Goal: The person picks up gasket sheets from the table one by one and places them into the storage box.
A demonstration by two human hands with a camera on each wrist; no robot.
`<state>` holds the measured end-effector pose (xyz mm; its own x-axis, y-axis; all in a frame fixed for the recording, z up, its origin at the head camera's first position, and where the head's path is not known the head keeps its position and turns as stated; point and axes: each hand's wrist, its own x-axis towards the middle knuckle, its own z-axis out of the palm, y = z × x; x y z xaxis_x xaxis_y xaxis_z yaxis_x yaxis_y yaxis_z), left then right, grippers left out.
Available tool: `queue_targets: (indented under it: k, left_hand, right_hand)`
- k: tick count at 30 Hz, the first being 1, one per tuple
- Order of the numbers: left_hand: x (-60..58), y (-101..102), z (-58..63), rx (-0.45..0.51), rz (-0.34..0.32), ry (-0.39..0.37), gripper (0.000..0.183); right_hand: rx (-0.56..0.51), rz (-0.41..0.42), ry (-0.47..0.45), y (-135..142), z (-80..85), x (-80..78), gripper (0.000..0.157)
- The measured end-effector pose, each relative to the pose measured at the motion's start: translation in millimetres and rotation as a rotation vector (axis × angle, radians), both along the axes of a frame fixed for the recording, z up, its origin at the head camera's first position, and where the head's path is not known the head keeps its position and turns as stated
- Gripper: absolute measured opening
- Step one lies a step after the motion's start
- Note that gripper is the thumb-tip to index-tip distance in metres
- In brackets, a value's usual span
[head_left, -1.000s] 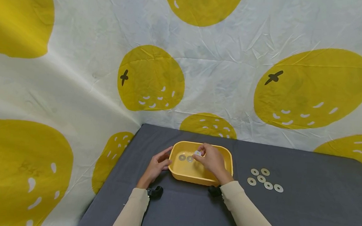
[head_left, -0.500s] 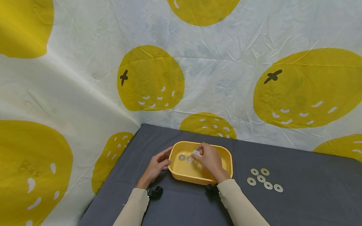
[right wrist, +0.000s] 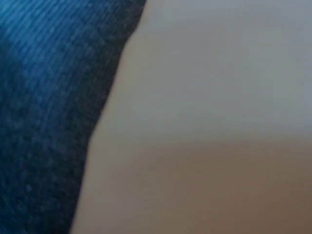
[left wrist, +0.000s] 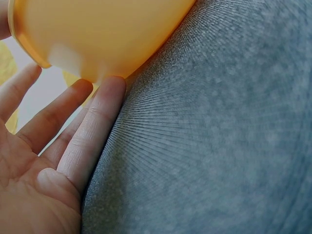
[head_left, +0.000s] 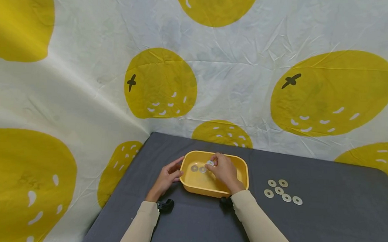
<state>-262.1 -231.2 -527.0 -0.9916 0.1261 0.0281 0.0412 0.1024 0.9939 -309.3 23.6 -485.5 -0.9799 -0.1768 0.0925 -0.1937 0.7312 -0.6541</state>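
Observation:
In the head view, a yellow plastic tray stands on the dark cloth between my hands. My left hand rests against its left end. The left wrist view shows fairly straight, spread fingers touching the outer wall of the tray. Over the tray's middle, my right hand pinches a flat metal washer between thumb and fingers. Two more washers lie on the tray floor, a left washer and another beside it. A blurred sleeve and skin fill most of the right wrist view.
Right of the tray, several loose washers lie grouped on the dark tablecloth, among them a rightmost washer. A fabric backdrop with yellow fruit prints hangs behind and to the left of the table.
My right hand has shifted slightly left over the tray with the washer still pinched, and the washer looks more tilted. My left hand stays against the tray. The head view has drifted a little.

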Motion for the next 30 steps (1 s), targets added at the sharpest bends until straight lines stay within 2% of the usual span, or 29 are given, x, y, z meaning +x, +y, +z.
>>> queue_targets:
  k: [30]
  left_hand:
    - [-1.5, -0.7, 0.1, 0.001, -0.004, 0.008, 0.060]
  right_hand:
    - [0.067, -0.027, -0.078, -1.7, -1.4, -4.8, 0.026]
